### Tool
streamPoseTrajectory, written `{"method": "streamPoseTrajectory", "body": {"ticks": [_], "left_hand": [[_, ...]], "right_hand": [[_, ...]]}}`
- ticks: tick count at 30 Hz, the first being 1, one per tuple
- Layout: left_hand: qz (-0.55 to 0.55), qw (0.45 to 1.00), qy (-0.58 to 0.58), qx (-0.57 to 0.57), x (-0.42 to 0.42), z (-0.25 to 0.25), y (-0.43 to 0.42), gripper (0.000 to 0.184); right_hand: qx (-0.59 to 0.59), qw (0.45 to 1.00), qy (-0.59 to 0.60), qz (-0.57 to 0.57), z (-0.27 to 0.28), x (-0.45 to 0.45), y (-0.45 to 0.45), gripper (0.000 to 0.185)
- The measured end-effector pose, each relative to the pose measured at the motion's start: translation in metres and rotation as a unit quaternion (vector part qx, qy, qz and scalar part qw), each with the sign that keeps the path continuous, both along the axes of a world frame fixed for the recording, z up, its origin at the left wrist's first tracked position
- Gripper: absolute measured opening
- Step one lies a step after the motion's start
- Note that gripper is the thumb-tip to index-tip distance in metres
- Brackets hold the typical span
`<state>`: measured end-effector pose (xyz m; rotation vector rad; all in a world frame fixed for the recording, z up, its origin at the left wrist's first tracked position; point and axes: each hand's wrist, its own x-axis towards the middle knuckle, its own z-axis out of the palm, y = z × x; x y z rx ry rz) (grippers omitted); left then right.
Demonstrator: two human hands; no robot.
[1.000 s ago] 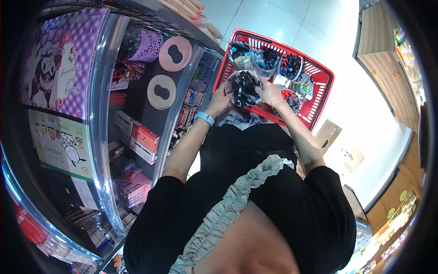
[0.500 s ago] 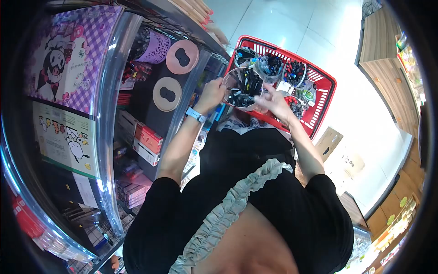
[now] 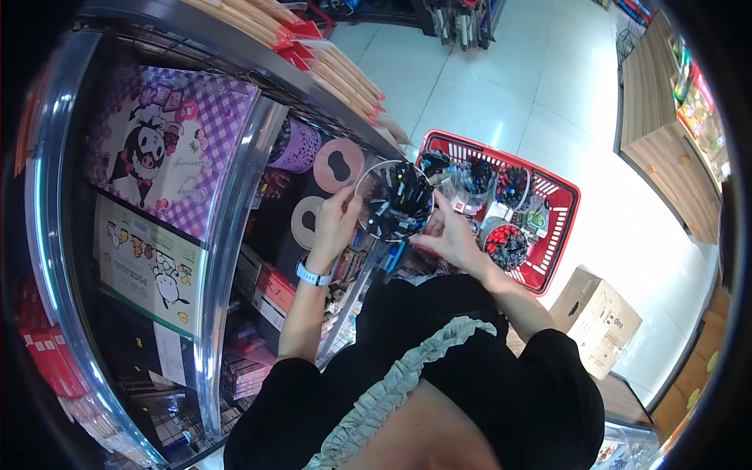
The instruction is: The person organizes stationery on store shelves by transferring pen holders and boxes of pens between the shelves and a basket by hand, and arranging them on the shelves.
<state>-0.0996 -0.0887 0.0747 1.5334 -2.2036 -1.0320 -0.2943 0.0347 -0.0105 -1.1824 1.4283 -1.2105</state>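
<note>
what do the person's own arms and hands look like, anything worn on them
Black sleeves leave both forearms bare. The left wrist wears a pale blue band; the right wrist shows none. The left hand and right hand are gloveless.

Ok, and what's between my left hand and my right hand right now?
In the head view, a clear round tub packed with dark, pen-like items lies between your left hand and your right hand.
</note>
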Motion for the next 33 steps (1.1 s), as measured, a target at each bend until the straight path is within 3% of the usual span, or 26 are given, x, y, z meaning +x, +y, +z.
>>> {"method": "streamPoseTrajectory", "body": {"ticks": [1,5,8,9,12,16,17,19,21,27,33], "left_hand": [[0.000,0.997,-0.019,-0.076,-0.006,0.018,0.004,0.024],[0.088,0.988,0.065,-0.105,0.031,-0.016,-0.015,0.028],[0.121,0.976,0.157,-0.095,0.039,-0.011,-0.023,0.031],[0.125,0.981,0.128,-0.072,0.043,-0.004,-0.024,0.031],[0.183,0.950,0.251,-0.002,0.053,-0.014,-0.040,0.032],[0.214,0.938,0.274,-0.002,0.065,-0.023,-0.064,0.036],[0.216,0.952,0.217,0.002,0.059,-0.008,-0.064,0.035],[0.239,0.945,0.222,-0.003,0.069,-0.022,-0.078,0.033],[0.244,0.941,0.235,0.007,0.083,-0.031,-0.091,0.023],[0.315,0.907,0.278,-0.019,0.088,-0.038,-0.105,0.021],[0.234,0.946,0.219,0.052,0.098,-0.063,-0.124,0.020]], "right_hand": [[-0.007,1.000,-0.005,-0.002,0.003,0.004,-0.005,0.100],[-0.048,0.999,-0.022,-0.004,0.018,0.019,-0.026,0.101],[-0.077,0.997,-0.007,0.005,0.029,0.027,-0.049,0.100],[-0.095,0.995,0.013,-0.001,0.025,0.031,-0.059,0.099],[-0.114,0.993,0.032,0.013,0.027,0.039,-0.085,0.098],[-0.142,0.984,0.104,0.024,0.020,0.049,-0.124,0.094],[-0.151,0.982,0.111,0.027,0.019,0.051,-0.131,0.092],[-0.171,0.977,0.123,0.032,0.017,0.054,-0.145,0.089],[-0.178,0.975,0.131,0.031,0.016,0.058,-0.156,0.086],[-0.143,0.981,0.116,0.065,0.011,0.061,-0.176,0.073],[-0.095,0.983,0.148,0.062,-0.014,0.062,-0.184,0.070]]}}
